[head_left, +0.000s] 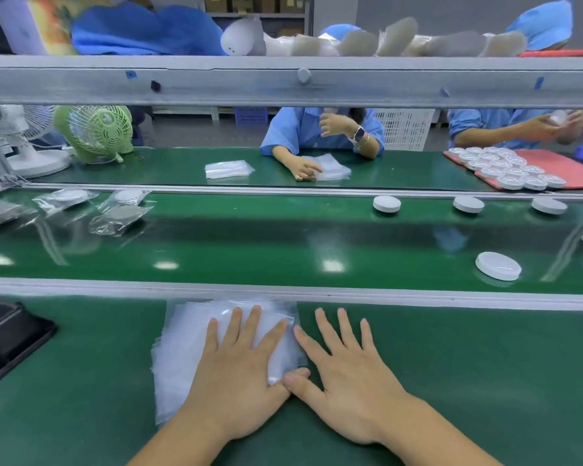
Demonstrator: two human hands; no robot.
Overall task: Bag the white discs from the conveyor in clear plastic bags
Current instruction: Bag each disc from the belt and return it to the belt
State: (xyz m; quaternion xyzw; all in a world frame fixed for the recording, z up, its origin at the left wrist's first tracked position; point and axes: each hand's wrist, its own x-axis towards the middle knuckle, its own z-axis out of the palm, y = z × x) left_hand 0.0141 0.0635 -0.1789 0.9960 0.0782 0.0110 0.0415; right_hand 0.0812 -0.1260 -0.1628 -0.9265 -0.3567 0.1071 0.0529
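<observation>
Clear bags point(182, 348) under flat left hand point(239, 375); right hand point(350, 375) flat beside; rail point(418, 299) fronts white discs point(498, 265).

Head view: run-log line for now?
left hand: flat on clear plastic bag stack | right hand: flat on green tabletop | nearest round white disc: unbagged on green conveyor belt

Three white round discs point(386, 204) lie flat in a row along the far edge of the green conveyor point(283, 243). A fourth disc point(498, 266) lies near its near edge, at the right. A stack of clear bags point(189, 348) lies flat on the bench point(451, 364), touching the conveyor's near edge.
</observation>
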